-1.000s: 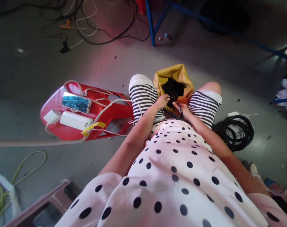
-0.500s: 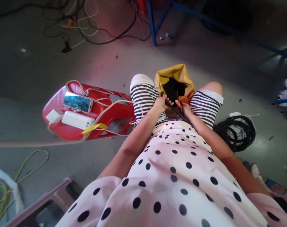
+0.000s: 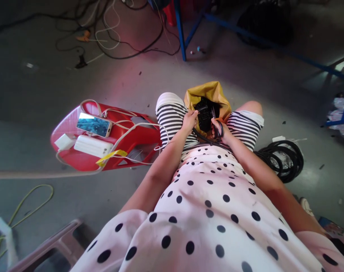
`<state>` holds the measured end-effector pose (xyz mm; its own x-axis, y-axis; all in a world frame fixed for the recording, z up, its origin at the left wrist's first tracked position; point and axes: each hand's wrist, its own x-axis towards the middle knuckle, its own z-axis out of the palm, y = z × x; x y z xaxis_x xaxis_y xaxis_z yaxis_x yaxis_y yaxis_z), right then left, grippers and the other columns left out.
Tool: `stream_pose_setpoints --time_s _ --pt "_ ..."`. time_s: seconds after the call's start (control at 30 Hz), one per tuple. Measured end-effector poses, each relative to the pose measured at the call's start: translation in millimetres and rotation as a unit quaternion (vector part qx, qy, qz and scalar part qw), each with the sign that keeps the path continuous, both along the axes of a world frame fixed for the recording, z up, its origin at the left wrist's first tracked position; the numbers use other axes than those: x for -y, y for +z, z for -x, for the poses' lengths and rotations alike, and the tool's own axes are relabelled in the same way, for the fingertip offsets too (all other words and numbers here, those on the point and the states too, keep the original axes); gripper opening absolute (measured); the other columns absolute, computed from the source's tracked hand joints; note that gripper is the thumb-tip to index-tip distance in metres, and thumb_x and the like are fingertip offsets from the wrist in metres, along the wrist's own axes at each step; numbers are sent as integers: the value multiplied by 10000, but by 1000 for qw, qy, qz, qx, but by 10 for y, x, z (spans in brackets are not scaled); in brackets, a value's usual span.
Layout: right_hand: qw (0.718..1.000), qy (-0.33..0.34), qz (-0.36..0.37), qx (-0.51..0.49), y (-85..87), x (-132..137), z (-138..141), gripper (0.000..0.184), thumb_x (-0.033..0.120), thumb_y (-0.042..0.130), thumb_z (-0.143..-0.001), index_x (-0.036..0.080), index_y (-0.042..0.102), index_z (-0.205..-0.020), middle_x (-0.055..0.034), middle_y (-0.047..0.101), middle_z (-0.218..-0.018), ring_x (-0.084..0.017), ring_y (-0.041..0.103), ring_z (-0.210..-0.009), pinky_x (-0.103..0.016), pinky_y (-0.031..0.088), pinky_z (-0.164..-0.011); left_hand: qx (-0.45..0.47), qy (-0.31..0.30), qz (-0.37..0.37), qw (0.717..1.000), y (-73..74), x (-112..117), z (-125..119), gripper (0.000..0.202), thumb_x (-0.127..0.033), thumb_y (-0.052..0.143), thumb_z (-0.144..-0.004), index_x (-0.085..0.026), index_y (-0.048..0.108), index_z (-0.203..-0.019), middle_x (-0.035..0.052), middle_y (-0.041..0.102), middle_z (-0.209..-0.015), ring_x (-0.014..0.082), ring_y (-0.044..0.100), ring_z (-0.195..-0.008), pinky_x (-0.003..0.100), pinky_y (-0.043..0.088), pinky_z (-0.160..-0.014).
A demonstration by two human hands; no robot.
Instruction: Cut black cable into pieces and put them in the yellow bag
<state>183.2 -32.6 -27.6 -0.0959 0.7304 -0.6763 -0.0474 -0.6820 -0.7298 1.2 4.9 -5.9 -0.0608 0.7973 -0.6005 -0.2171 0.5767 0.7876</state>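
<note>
My left hand [image 3: 190,121] is closed, thumb and fingers pinching a black cable [image 3: 202,108] near its end, and that is where I see the risk: if the pinch slackens, the end could slip and skew under the blades. The scissors [image 3: 213,112] point away from me over the bag, close to my left fingertips, so a careless sideways swing might nick one. My right hand [image 3: 220,131] is curled round their handles, fingers mostly closed; how far the blades stand apart is too small to tell.

Both hands are at the mouth of a yellow bag [image 3: 202,91] between my knees, with dark pieces [image 3: 206,120] inside. The cable runs back from my left hand across my lap, where it could snag if it caught in my clothes. Beyond my right leg, a coil of black cable [image 3: 296,166] lies on the floor. To my left, a red stool [image 3: 64,124] carries a phone [image 3: 93,124] and a white power bank [image 3: 92,146], their cord reaching my left leg.
</note>
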Motion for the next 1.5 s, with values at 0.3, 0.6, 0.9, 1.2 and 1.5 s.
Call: stream_pose_setpoints --time_s 0.3,0.6,0.9,1.2,1.5 --pt "992 51 -95 70 -145 84 -28 713 903 816 -756 252 534 -825 14 561 -617 -173 567 -551 -314 446 -514 -46 -57 7 997 -84 13 -64 295 -229 514 -1146 -176 582 -864 -97 341 -581 41 274 -414 171 185 -415" --pt "986 64 -97 118 -202 73 -37 746 946 805 -718 257 551 -848 -6 589 -652 -213 615 -603 -348 472 -552 -12 -18 7 1000 -15 27 -43 254 -256 503 -1153 -184 576 -921 -91 385 -625 40 284 -423 177 188 -409" --pt "986 87 -82 117 -281 71 -40 718 897 842 -718 257 557 -875 21 580 -642 -183 580 -572 -314 456 -531 -18 -67 2 998 -29 30 -21 273 -231 508 -1149 -167 610 -905 -97 358 -604 41 276 -402 194 186 -398" --pt "985 87 -91 118 -221 68 -34 703 873 858 -719 246 586 -884 17 602 -667 -176 588 -593 -304 455 -533 -18 -82 17 996 -65 12 -14 270 -256 510 -1148 -171 617 -915 -89 374 -599 42 289 -405 184 198 -417" --pt "985 81 -85 125 -266 67 -35 683 858 866 -725 257 563 -840 29 577 -639 -169 574 -573 -293 448 -520 -12 -88 37 995 -58 13 -32 286 -276 528 -1150 -170 610 -898 -94 372 -582 36 283 -387 184 182 -417"
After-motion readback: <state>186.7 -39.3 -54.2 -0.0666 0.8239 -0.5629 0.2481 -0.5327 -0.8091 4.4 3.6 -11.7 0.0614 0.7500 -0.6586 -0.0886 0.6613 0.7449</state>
